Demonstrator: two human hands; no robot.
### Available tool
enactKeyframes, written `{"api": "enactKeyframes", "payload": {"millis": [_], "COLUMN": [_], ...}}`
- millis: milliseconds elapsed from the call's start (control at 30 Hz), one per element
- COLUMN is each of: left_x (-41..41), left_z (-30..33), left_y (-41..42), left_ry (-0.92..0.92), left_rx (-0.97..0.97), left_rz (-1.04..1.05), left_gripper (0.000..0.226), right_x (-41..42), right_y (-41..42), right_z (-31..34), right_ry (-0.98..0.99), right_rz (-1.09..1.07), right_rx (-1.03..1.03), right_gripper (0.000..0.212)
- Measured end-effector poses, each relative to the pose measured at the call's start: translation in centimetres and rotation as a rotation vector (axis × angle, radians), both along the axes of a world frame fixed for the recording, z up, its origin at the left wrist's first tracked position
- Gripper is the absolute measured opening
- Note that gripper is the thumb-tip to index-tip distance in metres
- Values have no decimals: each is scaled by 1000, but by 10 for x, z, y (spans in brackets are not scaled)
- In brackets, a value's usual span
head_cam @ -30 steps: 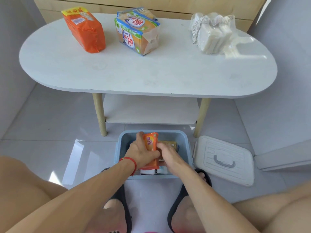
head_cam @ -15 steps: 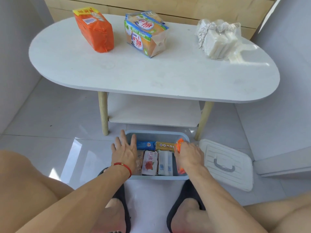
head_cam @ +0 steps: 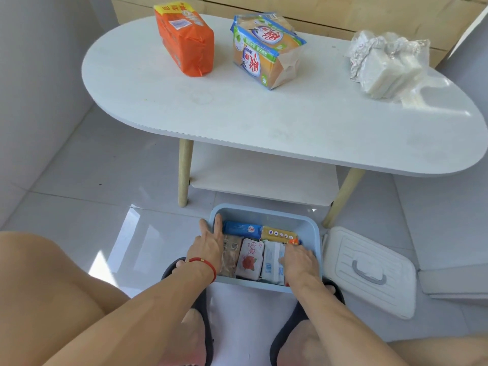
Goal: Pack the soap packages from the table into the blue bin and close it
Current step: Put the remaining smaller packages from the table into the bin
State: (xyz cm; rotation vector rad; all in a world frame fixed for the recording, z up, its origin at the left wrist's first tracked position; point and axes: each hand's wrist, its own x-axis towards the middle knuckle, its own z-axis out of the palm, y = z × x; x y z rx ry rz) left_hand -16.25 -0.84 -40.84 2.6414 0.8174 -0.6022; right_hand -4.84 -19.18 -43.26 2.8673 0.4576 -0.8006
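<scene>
The blue bin stands on the floor between my feet. Inside lie several soap packages: a blue one, a yellow one, a brown one, a white one with a rose and a white-blue one. My left hand rests with straight fingers on the bin's left rim. My right hand grips an orange soap package against the bin's right wall; only its tip shows. On the table sit an orange pack, a blue-orange pack and clear-wrapped white bars.
The bin's white lid with a grey handle lies on the floor right of the bin. The table's wooden legs and lower shelf stand just behind the bin. My knees and slippers frame the bin at the front.
My right hand carried the orange package from the bin's middle to its right side and lowered it in. My left hand let go of it and moved to the left rim.
</scene>
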Motion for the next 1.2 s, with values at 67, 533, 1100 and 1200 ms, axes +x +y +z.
{"api": "enactKeyframes", "payload": {"millis": [67,533,1100,1200], "left_x": [1,1,2,1], "left_z": [-2,1,-1,-2], "left_y": [0,1,3,2], "left_ry": [-3,-4,-4,-10], "left_rx": [13,5,1,-23], "left_rz": [1,13,-12,-13], "left_gripper": [101,99,104,106], "right_x": [-7,-18,-28,-19], "right_y": [-5,-3,-12,-18], "right_z": [6,17,15,17], "right_ry": [-65,224,395,428], "right_rz": [-10,-59,-64,-82], "right_rx": [60,183,171,154], "right_gripper": [27,38,49,52]}}
